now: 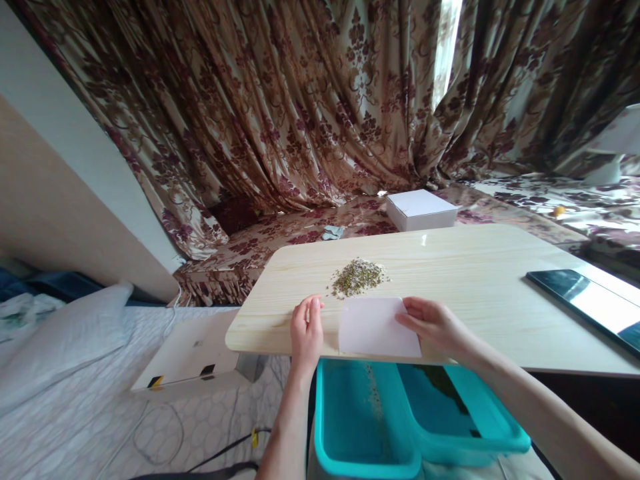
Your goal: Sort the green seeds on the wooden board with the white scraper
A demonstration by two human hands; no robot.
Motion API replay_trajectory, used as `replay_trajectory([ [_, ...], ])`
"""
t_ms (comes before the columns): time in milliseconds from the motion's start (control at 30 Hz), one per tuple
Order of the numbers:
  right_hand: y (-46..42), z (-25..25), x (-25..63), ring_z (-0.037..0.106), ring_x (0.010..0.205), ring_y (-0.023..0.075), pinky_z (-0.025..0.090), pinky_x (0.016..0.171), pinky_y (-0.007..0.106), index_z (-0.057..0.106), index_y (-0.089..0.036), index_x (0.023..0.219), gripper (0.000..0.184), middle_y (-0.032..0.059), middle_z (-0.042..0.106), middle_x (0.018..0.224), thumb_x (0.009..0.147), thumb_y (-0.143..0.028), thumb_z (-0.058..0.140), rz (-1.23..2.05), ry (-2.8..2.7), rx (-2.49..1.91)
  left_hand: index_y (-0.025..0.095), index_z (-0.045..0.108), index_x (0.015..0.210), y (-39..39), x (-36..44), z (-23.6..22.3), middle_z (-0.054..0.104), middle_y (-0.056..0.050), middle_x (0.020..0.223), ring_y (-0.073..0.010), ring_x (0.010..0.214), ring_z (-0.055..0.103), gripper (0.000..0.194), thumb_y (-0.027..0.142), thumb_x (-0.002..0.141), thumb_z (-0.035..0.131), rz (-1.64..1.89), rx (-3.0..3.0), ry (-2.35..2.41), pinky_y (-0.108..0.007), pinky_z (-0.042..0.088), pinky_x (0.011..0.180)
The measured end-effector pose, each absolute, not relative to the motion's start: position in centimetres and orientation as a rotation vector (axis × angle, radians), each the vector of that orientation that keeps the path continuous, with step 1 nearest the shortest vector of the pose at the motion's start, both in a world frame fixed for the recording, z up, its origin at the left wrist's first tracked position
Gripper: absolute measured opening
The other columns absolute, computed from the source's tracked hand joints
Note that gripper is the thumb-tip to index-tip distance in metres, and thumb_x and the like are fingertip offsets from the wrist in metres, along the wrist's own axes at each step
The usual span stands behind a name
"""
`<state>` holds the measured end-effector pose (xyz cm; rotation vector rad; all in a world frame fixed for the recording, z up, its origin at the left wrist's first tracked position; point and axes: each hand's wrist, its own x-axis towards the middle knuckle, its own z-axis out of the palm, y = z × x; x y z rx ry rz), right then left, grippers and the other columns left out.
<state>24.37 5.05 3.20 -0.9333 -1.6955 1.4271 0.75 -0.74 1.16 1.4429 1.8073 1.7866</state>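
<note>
Head: right hand (431, 323) pinches card (370, 327) (left hand (307, 328) loosely curled).

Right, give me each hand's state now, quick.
Left hand: fingers partly curled beside the white sheet; whether it holds anything small cannot be told.
Right hand: closed, holding the sheet's right edge.

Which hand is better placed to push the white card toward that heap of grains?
Probably your right hand: it grips the white card by its right edge, and the heap of grains lies just beyond. Your left hand, left of the card, appears to hold nothing.
</note>
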Motion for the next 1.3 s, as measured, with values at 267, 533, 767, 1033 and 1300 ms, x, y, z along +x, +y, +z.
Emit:
replay_trajectory([
  [267,4.9,4.7,24.9,0.060,0.061,0.0160,0.046,0.051,0.025,0.057,-0.019,0.071,0.034,0.0027,0.065,0.068,0.066,-0.051,0.068,1.408,-1.621,-0.949,0.018,0.064,0.095,-0.7,0.8,1.1,0.066,-0.007,0.086,-0.0204,0.090,0.061,0.039,0.050,0.089,0.043,1.783,1.438,1.806,-0.032,0.045,0.085],
  [533,4.6,3.5,23.1,0.064,0.071,0.0192,0.050,0.059,0.028,0.058,-0.019,0.075,0.033,0.0024,0.068,0.072,0.067,-0.050,0.069,1.572,-1.656,-0.857,0.018,0.064,0.095,-0.8,0.8,1.1,0.066,-0.007,0.087,-0.0204,0.091,0.060,0.039,0.050,0.089,0.042,1.771,1.439,1.804,-0.032,0.044,0.086],
  [767,7.6,5.5,27.8,0.066,0.070,0.0194,0.052,0.060,0.028,0.063,-0.022,0.078,0.033,0.0037,0.071,0.078,0.062,-0.049,0.072,1.111,-1.465,-1.075,0.018,0.065,0.095,-0.6,0.6,0.9,0.066,-0.007,0.086,-0.0208,0.091,0.060,0.040,0.052,0.088,0.043,1.773,1.427,1.807,-0.032,0.045,0.086],
  [1033,12.2,4.9,29.2,0.069,0.076,0.0226,0.055,0.075,0.036,0.062,-0.026,0.079,0.028,0.0036,0.073,0.077,0.064,-0.046,0.073,0.938,-1.278,-1.006,0.018,0.065,0.096,-0.7,0.8,1.0,0.066,-0.008,0.086,-0.0223,0.091,0.060,0.040,0.052,0.087,0.045,1.753,1.453,1.814,-0.035,0.044,0.088],
  [1300,12.4,3.0,28.7,0.068,0.079,0.0235,0.054,0.079,0.039,0.062,-0.023,0.082,0.040,0.0046,0.072,0.079,0.064,-0.059,0.069,0.881,-1.313,-0.936,0.018,0.065,0.097,-0.8,0.9,1.1,0.067,-0.007,0.089,-0.0225,0.093,0.060,0.039,0.051,0.088,0.046,1.710,1.482,1.835,-0.034,0.043,0.089],
])
